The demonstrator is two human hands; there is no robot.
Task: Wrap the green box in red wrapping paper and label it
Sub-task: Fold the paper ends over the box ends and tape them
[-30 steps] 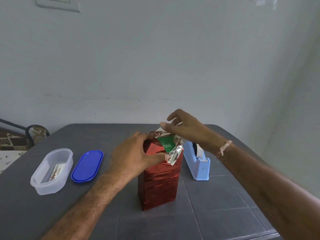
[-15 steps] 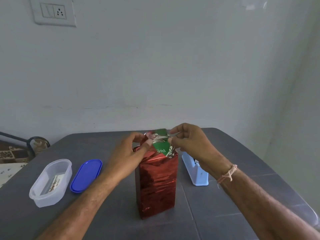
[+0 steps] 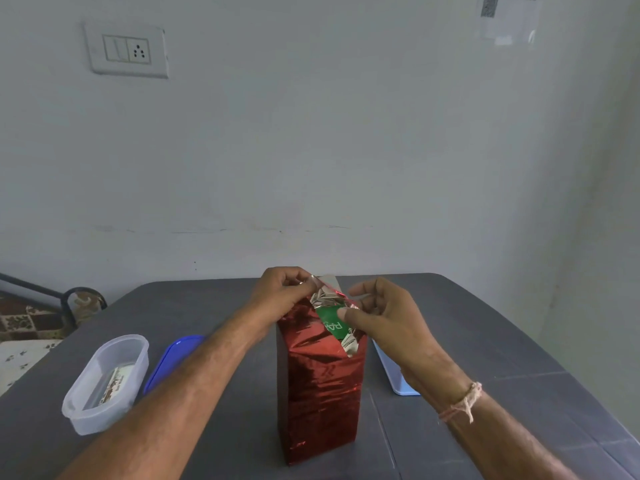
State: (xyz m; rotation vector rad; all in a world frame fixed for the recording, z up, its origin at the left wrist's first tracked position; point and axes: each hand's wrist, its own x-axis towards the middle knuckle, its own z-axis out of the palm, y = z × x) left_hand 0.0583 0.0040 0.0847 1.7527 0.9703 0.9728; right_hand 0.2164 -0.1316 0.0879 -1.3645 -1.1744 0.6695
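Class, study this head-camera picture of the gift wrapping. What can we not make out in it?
Head view:
Green box: print partly covered by red wrapping paper and right hand.
Blue lid: half behind the left forearm.
Light blue dispenser: mostly behind the right wrist.
Card in clear container: too small to read.
Wall sheet: cut by top edge.

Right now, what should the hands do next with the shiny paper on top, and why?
Probably fold the red wrapping paper that the left hand pinches down over the top: a patch of the green box shows there by the right hand, while the sides are covered.
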